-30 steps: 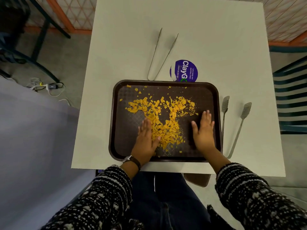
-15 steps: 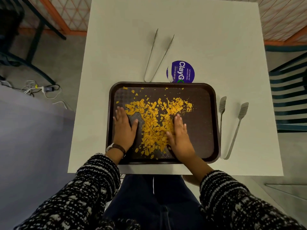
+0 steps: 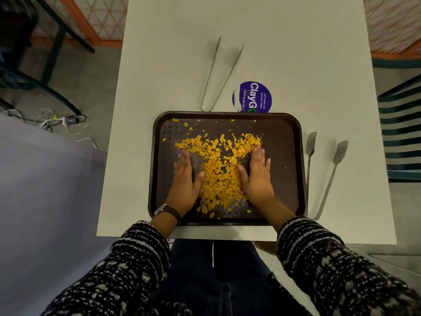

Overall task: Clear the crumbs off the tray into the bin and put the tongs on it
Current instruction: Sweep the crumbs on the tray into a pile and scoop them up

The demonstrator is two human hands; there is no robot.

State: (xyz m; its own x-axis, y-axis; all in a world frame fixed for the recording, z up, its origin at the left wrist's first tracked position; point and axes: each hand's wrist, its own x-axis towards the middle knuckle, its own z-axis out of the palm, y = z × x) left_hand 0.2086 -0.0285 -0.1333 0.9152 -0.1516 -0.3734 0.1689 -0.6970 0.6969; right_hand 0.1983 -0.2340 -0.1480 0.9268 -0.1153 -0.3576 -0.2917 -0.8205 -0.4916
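Left hand (image 3: 185, 181) inward — jagged orange crumbs (image 3: 218, 176)

White square laminate table (image 3: 296, 53): carries a round purple "ClayGo" sticker (image 3: 255, 96) near centre. Grey floor, left: tangled white cables with a dark adapter (image 3: 66, 120). Right: dark green slatted chair (image 3: 401, 133). Rear: orange-framed lattice panel (image 3: 98, 21).
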